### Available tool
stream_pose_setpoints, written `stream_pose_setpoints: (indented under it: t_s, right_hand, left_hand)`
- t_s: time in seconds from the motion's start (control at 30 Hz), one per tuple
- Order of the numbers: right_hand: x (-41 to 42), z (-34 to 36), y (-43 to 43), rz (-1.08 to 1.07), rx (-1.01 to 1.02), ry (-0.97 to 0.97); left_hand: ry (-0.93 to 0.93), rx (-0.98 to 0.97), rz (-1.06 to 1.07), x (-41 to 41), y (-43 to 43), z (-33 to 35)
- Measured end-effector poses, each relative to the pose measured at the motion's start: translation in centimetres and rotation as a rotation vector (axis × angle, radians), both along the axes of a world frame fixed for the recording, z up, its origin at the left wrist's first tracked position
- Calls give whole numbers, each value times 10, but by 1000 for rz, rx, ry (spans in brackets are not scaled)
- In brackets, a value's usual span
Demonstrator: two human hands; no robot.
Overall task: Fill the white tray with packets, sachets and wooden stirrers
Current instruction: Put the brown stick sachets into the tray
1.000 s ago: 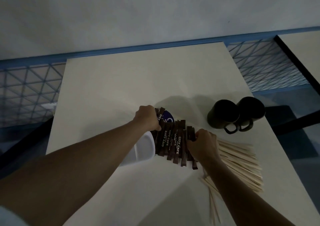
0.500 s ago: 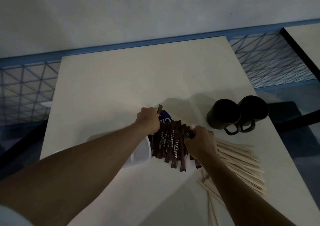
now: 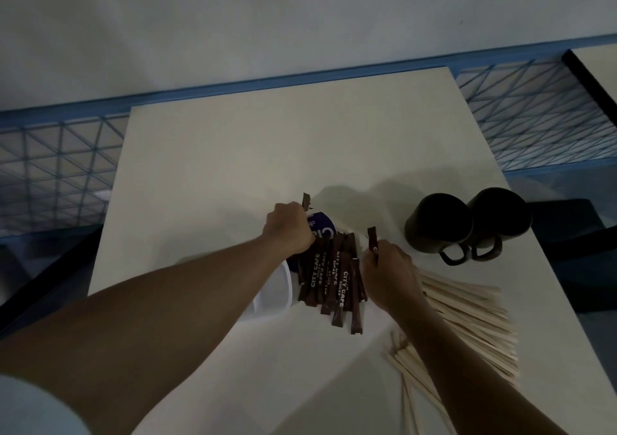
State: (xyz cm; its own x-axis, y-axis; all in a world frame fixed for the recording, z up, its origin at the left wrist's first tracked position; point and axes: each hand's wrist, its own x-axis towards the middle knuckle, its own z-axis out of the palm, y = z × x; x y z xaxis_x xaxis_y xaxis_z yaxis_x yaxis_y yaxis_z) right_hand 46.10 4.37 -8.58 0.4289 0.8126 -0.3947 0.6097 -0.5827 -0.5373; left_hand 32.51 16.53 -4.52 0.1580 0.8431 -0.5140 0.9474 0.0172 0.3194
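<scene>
Your left hand [image 3: 289, 231] is fisted around a thin brown sachet [image 3: 305, 201] whose end pokes up past the knuckles. Your right hand [image 3: 389, 276] pinches another brown stick sachet [image 3: 372, 242], held upright above the pile. Between the hands lies a heap of brown sugar sticks [image 3: 334, 279] (glossy narrow tubes, white "CITY CAFE SUGAR" print), fanned roughly parallel, the long ones reaching toward the desk's near edge. A dark blue packet [image 3: 322, 229] with rounded top and white lettering sits under the far end of the heap, touching your left hand. The white tray [image 3: 272, 292] (smooth plastic, rounded corner) is just left of the heap, mostly hidden under your left forearm; contents can't be told. Wooden stirrers [image 3: 467, 317], pale flat strips, spread in a loose fan near the desk's right edge, some trailing to the near edge. Two dark matte mugs [image 3: 467, 222], handles facing you, stand touching each other near the right edge, beyond the stirrers. The desk [image 3: 250, 147] is a plain cream, matte rectangle. Behind its far edge: blue triangular wire mesh [image 3: 50, 174] and a pale wall. Lighting dim.
</scene>
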Motion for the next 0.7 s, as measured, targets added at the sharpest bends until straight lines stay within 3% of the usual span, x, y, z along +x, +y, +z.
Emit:
stream_pose_setpoints:
  t_s: [0.43, 0.6, 0.7]
  right_hand:
    - [-14, 36, 4, -85, 145, 148]
    - [-25, 62, 7, -165, 249, 444]
    - [-37, 75, 9, -169, 344, 506]
  left_hand:
    - [-310, 146, 60, -13, 11, 36]
    - [-448, 218, 91, -29, 4, 67]
    - [-528, 198, 94, -46, -4, 85]
